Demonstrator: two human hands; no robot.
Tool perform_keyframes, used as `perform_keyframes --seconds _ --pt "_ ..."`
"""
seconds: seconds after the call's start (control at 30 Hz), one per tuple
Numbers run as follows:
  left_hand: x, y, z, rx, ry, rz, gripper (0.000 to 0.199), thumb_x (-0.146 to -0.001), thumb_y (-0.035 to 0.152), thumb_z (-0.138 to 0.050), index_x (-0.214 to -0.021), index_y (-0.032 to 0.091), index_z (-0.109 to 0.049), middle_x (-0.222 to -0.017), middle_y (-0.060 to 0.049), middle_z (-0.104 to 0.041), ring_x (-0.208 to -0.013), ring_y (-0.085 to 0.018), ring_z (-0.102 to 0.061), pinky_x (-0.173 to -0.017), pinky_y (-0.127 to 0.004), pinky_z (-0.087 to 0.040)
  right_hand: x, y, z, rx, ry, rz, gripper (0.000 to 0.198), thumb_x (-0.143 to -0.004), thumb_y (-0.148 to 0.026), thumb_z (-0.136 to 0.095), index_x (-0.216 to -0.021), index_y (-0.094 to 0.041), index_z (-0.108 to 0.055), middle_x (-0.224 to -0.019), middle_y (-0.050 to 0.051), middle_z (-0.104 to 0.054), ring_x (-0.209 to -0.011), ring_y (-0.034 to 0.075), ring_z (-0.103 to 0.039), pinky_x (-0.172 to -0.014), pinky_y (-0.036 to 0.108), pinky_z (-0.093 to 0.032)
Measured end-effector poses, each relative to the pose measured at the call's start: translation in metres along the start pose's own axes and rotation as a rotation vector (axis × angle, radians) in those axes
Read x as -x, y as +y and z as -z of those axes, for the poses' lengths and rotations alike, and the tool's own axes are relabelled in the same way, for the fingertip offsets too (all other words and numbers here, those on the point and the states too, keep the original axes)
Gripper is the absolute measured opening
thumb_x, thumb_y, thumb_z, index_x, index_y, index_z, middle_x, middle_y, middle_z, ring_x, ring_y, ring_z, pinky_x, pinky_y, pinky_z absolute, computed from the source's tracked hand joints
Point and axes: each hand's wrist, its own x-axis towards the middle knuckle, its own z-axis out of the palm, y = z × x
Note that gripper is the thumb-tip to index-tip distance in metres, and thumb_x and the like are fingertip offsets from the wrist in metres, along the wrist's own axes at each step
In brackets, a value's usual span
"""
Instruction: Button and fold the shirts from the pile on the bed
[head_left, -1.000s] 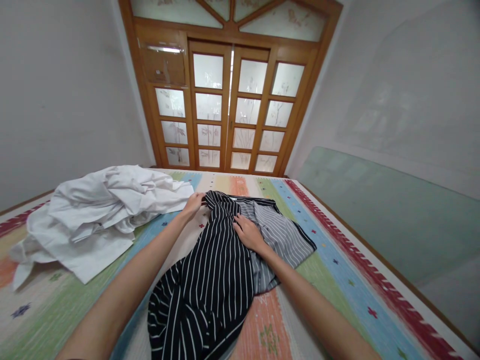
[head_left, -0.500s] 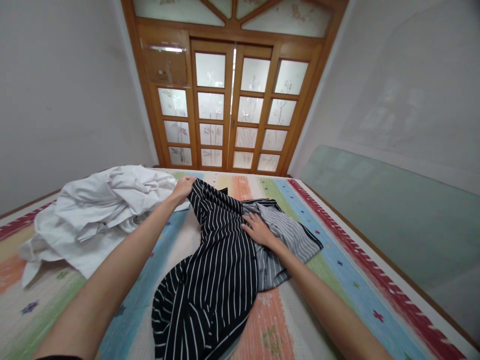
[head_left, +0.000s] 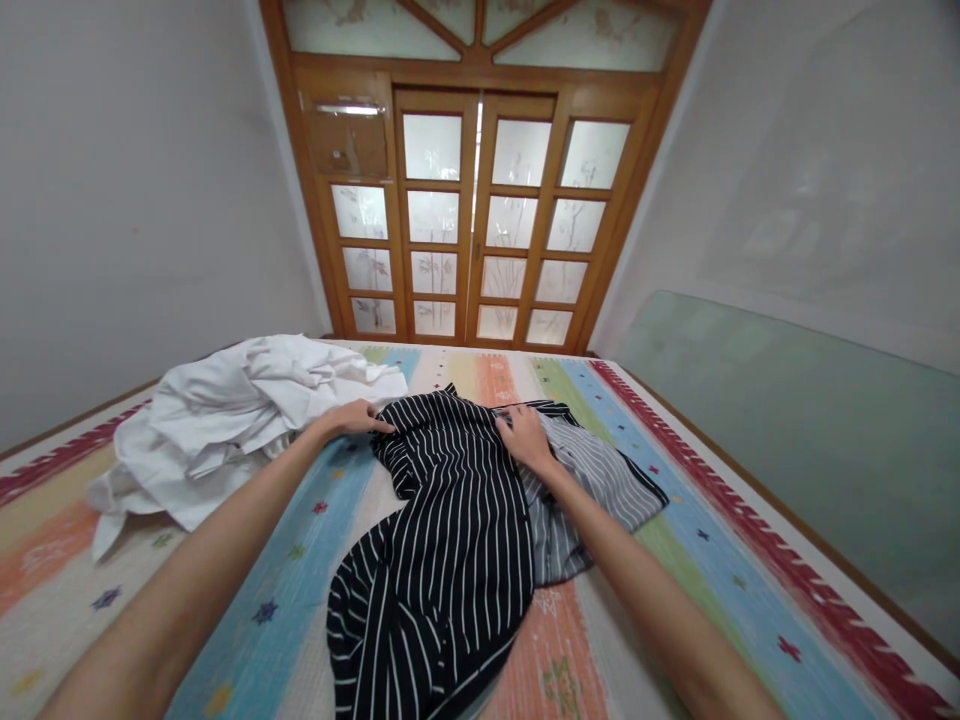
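A black garment with white stripes (head_left: 465, 530), apparently a shirt, lies spread on the bed. Its right part is folded over, showing a grey striped underside (head_left: 600, 470). My left hand (head_left: 358, 418) is closed on its upper left edge, low against the bed, with thumb and fingers pinching the cloth. Near the top middle, where black meets grey, my right hand (head_left: 527, 438) has its fingers bent over the fabric and appears to grip it. The fingertips of both hands are partly hidden.
A crumpled white cloth (head_left: 225, 420) lies to the left, close to my left forearm. Beneath everything is a colourful striped bedspread (head_left: 300, 570). A pale green headboard-like panel (head_left: 795, 430) runs along the right, and wooden doors with glass panes (head_left: 469, 220) stand beyond the bed.
My left hand has lowered the garment's upper left corner toward the bed. My right hand has gone from lying flat to bent fingers near the top edge. The view has shifted slightly.
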Motion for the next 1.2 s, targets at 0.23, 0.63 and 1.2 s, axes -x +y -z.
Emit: perform_keyframes --seconds 0.23,0.63,1.2 --pt "0.01 -0.002 -0.012 0.435 0.164 -0.069 0.032 -0.065 0.046 -0.062 -0.08 0.018 -0.069 -0.084 -0.002 -0.074 -0.088 -0.025 -0.065 -0.077 -0.032 -0.051 -0.036 -0.022 -0.031 -0.14 -0.148 0.188 0.045 -0.093 -0.026 -0.05 -0.134 -0.008 -0.053 -0.138 0.016 -0.057 -0.129 0.023 -0.05 -0.11 0.035 -0.034" --pt "0.044 0.001 0.036 0.311 -0.358 0.206 0.041 -0.047 0.05 -0.086 -0.066 0.018 -0.067 -0.06 -0.004 -0.067 -0.06 -0.022 -0.062 -0.054 -0.029 -0.047 -0.031 -0.008 -0.056 0.029 -0.359 0.249 0.051 -0.1 -0.038 -0.038 -0.147 -0.018 -0.042 -0.157 0.012 -0.032 -0.146 0.025 -0.025 -0.116 0.047 -0.023" --pt "0.038 -0.014 0.081 -0.327 0.136 0.013 0.03 -0.046 0.039 -0.077 -0.068 0.023 -0.064 -0.086 -0.006 -0.072 -0.094 -0.031 -0.065 -0.083 -0.035 -0.05 -0.038 -0.01 -0.048 0.128 -0.347 0.034 0.058 -0.1 -0.045 -0.031 -0.15 -0.016 -0.036 -0.16 0.012 -0.025 -0.148 0.027 -0.019 -0.117 0.048 -0.018"
